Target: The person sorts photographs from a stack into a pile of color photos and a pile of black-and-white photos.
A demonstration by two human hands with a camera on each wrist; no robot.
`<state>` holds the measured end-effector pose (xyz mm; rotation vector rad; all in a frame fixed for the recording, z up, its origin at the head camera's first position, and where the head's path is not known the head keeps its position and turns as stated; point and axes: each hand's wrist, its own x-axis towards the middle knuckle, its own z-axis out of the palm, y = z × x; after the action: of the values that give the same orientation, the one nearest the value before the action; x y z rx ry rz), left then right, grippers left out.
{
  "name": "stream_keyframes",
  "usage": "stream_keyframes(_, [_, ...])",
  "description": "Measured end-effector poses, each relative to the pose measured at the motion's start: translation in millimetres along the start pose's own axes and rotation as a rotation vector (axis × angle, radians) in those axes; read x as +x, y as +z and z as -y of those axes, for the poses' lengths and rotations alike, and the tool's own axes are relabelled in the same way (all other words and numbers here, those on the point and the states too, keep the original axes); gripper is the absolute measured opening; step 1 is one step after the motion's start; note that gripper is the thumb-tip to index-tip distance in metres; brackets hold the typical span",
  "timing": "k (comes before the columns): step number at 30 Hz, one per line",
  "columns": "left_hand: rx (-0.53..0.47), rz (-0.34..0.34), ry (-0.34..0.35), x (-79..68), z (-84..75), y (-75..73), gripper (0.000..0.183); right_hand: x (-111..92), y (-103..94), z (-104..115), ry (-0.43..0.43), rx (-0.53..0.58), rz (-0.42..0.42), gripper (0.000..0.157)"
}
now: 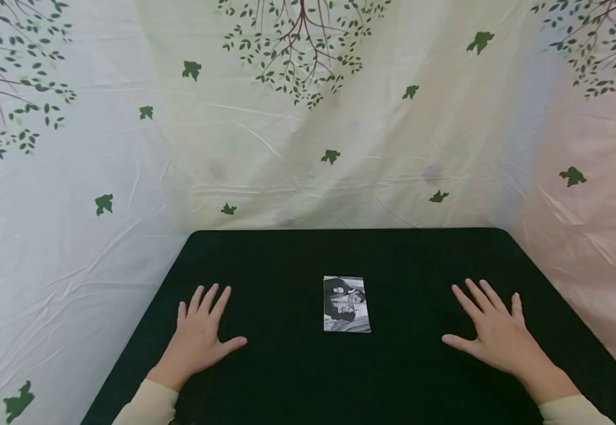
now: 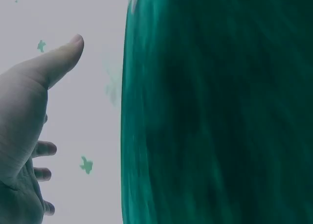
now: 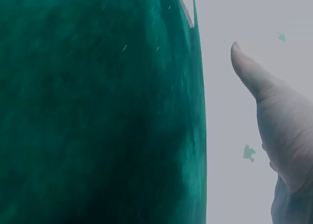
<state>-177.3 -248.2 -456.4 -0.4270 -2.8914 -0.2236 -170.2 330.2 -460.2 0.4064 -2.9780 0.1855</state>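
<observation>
A black-and-white photo card (image 1: 346,304) lies flat on the dark green table (image 1: 287,378), near its middle. To the left of the card my left hand (image 1: 202,336) is spread palm down with the thumb pointing inward, holding nothing. On the other side my right hand (image 1: 499,336) is likewise spread, its fingers apart and empty. Neither hand touches the card. In the left wrist view the left thumb (image 2: 58,60) stands out from the palm; the right thumb (image 3: 249,67) does the same in the right wrist view. A pale corner, perhaps of the card, shows at the top of both wrist views.
A white cloth (image 1: 287,141) printed with green leaves, branches and birds hangs behind the table and along both sides. The table's far edge has rounded corners. Cream sleeves (image 1: 151,401) cover both wrists.
</observation>
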Motion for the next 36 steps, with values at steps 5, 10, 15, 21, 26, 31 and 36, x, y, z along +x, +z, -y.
stream_keyframes(5, [-0.037,-0.002,0.071,24.1,-30.5,7.7,0.105,16,-1.1,18,-0.039,-0.003,-0.010,0.102])
stream_keyframes(10, [-0.065,0.013,0.139,46.7,-64.3,19.8,0.103,33,4.9,40,-0.078,-0.012,-0.020,0.102])
stream_keyframes(15, [-0.087,0.051,0.170,61.4,-91.3,32.5,0.101,52,19.3,65,-0.127,-0.015,-0.053,0.100])
stream_keyframes(21, [-0.119,0.111,0.151,71.5,-114.9,44.2,0.096,71,38.4,96,-0.147,0.015,-0.031,0.096])
stream_keyframes(26, [-0.141,0.148,0.122,80.6,-132.0,53.3,0.090,84,49.2,115,-0.138,0.041,-0.048,0.093])
stream_keyframes(31, [-0.181,0.153,0.086,89.6,-146.5,60.0,0.084,95,56.6,129,-0.139,0.095,-0.028,0.092])
stream_keyframes(36, [-0.250,0.119,0.023,98.3,-156.5,67.8,0.075,104,61.5,135,-0.123,0.156,-0.005,0.090])
